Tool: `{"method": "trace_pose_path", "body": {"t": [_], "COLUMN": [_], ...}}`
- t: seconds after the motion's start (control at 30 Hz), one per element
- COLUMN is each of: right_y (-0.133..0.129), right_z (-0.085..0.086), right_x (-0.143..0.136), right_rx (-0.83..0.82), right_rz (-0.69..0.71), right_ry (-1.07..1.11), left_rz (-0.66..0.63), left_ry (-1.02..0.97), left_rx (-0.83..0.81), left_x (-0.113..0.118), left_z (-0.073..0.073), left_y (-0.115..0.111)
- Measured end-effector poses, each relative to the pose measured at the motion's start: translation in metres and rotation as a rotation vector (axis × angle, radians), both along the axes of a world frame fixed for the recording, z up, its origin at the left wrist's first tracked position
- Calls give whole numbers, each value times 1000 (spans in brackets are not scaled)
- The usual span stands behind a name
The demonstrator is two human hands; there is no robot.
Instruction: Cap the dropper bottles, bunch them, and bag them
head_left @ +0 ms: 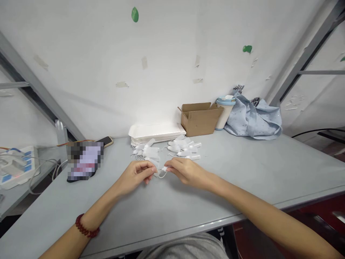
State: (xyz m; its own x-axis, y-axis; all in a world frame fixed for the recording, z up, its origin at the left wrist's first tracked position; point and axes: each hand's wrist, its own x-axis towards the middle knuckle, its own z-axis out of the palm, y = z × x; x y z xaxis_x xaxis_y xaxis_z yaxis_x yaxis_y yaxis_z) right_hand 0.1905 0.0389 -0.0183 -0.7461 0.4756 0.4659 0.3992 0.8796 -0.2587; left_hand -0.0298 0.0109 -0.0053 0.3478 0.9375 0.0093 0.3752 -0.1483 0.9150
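Over the grey table, my left hand (pixel 141 172) is closed in a pinch, holding the end of a thin white cord (pixel 162 176). The cord sags in a short loop across to my right hand (pixel 185 170), which pinches a small white plastic piece (pixel 164 168) between thumb and forefinger. Most of that piece is hidden by the fingers. Just beyond my left hand is a loose pile of translucent white pieces with cords (pixel 151 151). Past my right hand lies a second pile of small white tube-like pieces (pixel 183 144).
Along the wall stand a flat white carton (pixel 156 131), an open cardboard box (pixel 201 122), a blue-lidded cup (pixel 224 113) and a light blue fabric bag (pixel 253 118). At left are a phone (pixel 107 141), a blurred-out item (pixel 86 162) and a power strip (pixel 20 167) with cables.
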Motion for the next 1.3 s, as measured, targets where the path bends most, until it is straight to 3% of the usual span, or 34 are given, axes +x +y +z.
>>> {"method": "trace_pose_path", "body": {"t": [0.17,0.53,1.1,1.2,1.3], "right_y": [6,-1,-8,-3,6], "right_z": [1,-7,-8,-7,-3], "right_x": [6,0,-4,-2,4], "right_rx": [-20,20,-151,-105,-41], "right_rz": [-66,13,60,40,-42], "right_ry": [19,6,43,18,-50], "left_rz": [50,-41,-49,9,178], "left_ry": [-29,-18,20,30,-8], "left_rx": [14,-46,-33,23,105], "left_x": [-3,11,12,8,0], "left_z": [1,-12,-9,-5,1], "left_y": [0,-4,-8,-5,0]}}
